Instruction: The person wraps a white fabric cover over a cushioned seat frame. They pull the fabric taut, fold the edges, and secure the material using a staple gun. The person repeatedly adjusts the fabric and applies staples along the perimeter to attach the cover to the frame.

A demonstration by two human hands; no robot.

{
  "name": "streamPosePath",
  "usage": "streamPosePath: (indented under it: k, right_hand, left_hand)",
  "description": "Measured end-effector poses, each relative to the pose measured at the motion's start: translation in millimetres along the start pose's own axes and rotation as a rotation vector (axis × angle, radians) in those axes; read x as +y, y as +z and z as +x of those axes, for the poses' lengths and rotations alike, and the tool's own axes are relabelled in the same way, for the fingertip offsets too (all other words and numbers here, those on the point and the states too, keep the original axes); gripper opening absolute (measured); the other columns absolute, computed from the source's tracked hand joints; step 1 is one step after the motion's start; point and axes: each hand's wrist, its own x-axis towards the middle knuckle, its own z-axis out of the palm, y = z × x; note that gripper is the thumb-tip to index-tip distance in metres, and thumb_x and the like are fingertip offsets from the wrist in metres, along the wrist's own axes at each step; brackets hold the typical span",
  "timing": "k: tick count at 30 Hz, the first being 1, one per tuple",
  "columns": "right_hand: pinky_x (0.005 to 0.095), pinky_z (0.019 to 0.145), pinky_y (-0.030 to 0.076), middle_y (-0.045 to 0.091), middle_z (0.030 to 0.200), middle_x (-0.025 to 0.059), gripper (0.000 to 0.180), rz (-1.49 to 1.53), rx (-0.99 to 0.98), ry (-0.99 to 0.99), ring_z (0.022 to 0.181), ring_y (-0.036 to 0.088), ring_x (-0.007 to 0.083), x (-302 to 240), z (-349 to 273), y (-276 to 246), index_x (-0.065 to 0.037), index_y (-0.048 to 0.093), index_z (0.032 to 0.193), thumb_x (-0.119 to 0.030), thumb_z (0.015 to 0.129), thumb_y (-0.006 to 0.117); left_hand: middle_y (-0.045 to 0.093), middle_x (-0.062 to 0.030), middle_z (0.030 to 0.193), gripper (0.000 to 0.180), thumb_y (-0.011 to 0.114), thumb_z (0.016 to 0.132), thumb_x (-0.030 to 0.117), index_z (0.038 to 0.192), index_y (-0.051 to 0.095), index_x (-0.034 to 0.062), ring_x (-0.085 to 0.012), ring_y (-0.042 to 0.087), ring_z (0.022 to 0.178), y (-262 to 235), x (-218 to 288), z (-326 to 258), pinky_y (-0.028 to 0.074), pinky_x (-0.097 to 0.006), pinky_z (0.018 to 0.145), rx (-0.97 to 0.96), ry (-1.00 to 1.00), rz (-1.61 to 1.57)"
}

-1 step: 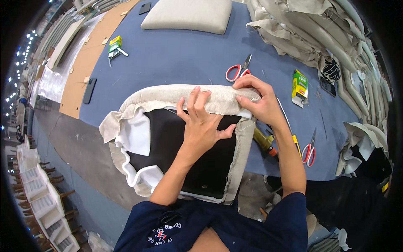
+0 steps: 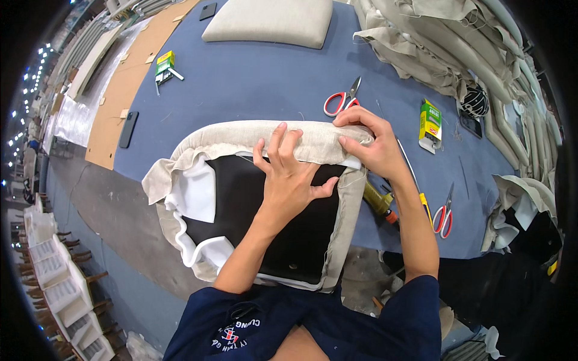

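A chair cushion lies underside up before me, with a black backing panel (image 2: 238, 180) and beige cover fabric (image 2: 223, 133) folded over its far edge. On its left side the cover hangs loose, and white lining (image 2: 200, 195) shows in ruffled folds. My left hand (image 2: 286, 186) rests on the far edge with fingers spread, their tips pressing the folded fabric. At the far right corner, my right hand (image 2: 379, 150) pinches the cover between thumb and fingers. Close beyond that hand are red-handled scissors (image 2: 343, 102). A green pneumatic-looking tool (image 2: 377, 200) lies partly hidden beside the cushion.
On the blue table (image 2: 253, 78) are a second pair of scissors (image 2: 444, 219), a yellow-handled tool (image 2: 425, 204), green-yellow boxes (image 2: 430, 126) and a phone (image 2: 128, 130). A finished cushion (image 2: 268, 24) sits at the far side. Beige covers (image 2: 445, 54) are piled at right.
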Motion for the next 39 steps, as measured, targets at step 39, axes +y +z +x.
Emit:
streamPosePath:
  k: [39]
  right_hand:
    - [0.0364,0.094,0.055,0.075,0.105,0.0086,0.023,-0.003,0.027,-0.162,0.101,0.069,0.0200,22.7,-2.4,-3.4,-0.002,0.077,0.103,0.000,0.082,0.068]
  left_hand:
    - [0.030,-0.0228,0.159,0.062,0.077,0.082,0.061,0.127,0.075,0.0177,-0.0401,0.023,0.153,7.2,3.7,-2.3,0.014,-0.069,0.120,-0.035,0.036,-0.018]
